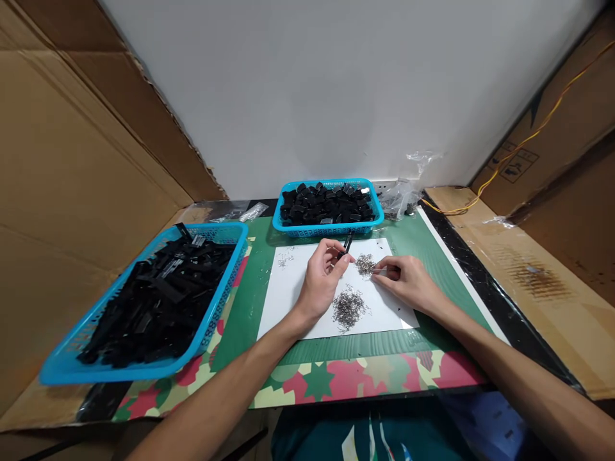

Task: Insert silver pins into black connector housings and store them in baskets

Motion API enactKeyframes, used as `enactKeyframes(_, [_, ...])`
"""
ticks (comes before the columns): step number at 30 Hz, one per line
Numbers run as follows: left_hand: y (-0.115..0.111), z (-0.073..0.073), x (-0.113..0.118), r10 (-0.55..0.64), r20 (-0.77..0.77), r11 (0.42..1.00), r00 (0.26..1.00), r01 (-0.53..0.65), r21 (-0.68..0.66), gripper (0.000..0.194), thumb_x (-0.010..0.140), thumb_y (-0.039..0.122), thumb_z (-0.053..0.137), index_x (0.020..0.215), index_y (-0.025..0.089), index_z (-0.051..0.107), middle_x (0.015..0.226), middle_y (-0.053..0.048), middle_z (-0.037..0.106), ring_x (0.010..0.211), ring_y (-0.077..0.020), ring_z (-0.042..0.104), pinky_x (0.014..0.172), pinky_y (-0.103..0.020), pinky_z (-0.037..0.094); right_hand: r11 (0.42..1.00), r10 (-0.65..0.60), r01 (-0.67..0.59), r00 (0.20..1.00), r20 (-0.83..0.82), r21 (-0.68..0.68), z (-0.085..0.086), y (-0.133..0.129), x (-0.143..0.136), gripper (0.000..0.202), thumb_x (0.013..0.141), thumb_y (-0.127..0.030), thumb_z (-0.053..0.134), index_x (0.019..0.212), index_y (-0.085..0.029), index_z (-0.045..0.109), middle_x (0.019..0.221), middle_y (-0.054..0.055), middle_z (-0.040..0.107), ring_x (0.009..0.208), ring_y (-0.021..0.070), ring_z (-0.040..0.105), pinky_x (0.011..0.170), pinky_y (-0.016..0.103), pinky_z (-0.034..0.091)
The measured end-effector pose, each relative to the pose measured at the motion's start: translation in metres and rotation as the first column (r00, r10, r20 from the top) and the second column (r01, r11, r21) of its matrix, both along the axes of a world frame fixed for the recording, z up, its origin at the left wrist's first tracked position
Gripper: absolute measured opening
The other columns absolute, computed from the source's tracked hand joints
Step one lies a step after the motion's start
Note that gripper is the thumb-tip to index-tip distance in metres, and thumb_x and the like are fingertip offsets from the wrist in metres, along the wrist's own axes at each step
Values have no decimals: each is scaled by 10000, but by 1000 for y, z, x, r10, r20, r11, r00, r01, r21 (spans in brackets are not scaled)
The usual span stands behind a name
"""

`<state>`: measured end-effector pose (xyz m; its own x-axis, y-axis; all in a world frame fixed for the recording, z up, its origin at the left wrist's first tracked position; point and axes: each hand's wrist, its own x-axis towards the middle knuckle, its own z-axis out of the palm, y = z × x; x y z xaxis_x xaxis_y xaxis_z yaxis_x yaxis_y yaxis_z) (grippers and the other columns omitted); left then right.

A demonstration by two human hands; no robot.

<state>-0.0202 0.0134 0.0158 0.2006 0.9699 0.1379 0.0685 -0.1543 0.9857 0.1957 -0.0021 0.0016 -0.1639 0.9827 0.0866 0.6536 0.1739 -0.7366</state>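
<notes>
- Small black plastic clip [347,243]: I see it pinched in my left hand [321,282], above the white paper sheet [293,301].
- Right hand [408,282]: fingers closed on a thin metal spring [379,271], beside the small pile of grey springs [365,263].

A blue basket [230,240] of long black parts sits left of the green mat [259,288]; a clear plastic bag [401,195] and yellow cable [523,144] lie to its right.

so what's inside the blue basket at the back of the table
The back blue basket is heaped with small black plastic parts, a few showing silvery bits. Its floor and any parts underneath are covered by the heap.
</notes>
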Motion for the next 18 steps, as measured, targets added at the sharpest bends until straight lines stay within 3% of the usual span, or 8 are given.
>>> enactKeyframes(6, [-2, 1, 3, -31, -38, 997, 999, 33, 69, 189, 961, 355, 637, 1045, 197, 575, 989, -53, 670, 912, -170, 621, 753, -280, 485, 999, 23, -25, 999, -31, -40, -2, 1, -2, 202, 875, -292, 611, 838, -160, 759, 601, -9, 591, 552, 134, 459, 562, 276, 319])
enactKeyframes(18, [-1, -4, 2, -59, -97, 992, 994, 69, 104, 159, 993, 326, 595, 1081, 200, 640, 987, -27, 651, 817, -147, 554, 753, -282, 451, 999, 26, -26, 1000, 4, -20, 1, 0, -5, 183, 863, -275, 598, 823, -172, 744, 558, -31, 536, 528, 134, 439, 547, 275, 312])
